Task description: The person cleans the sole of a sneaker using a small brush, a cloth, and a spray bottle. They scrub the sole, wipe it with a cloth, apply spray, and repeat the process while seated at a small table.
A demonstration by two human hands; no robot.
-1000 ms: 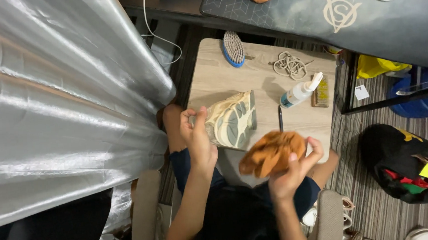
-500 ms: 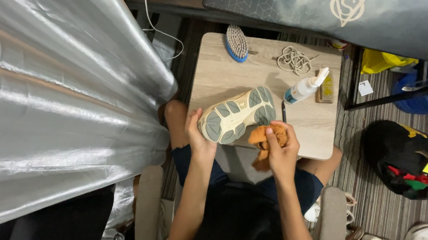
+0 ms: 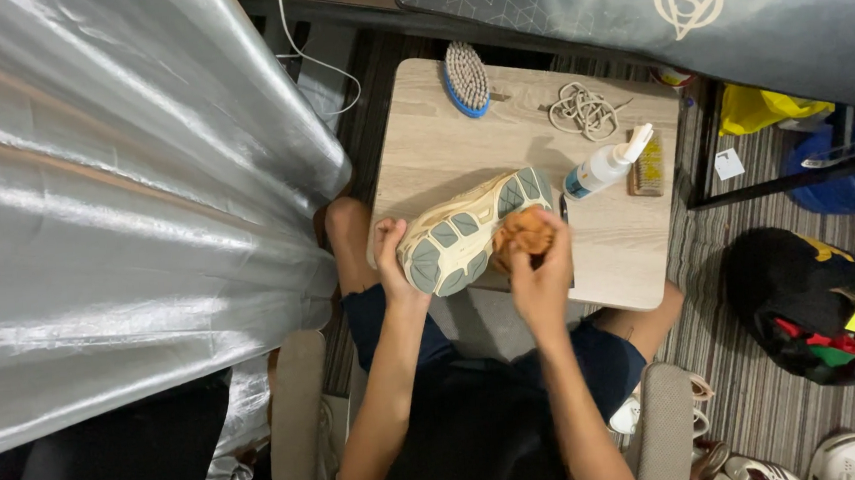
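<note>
shoe (image 3: pixel 472 232) cream w/ grey-green sole pads | cloth (image 3: pixel 522 231) orange | brush (image 3: pixel 465 79) blue | table (image 3: pixel 441 149) lt wood

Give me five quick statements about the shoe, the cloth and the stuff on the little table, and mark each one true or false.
1. The left hand holds the shoe sole up. True.
2. The right hand presses an orange cloth against the shoe. True.
3. The blue brush is in the right hand. False: it lies at the far edge of the table, untouched.
4. The spray bottle stands upright. False: it lies on its side.
5. The coiled laces lie on the table, apart from the shoe. True.
</note>
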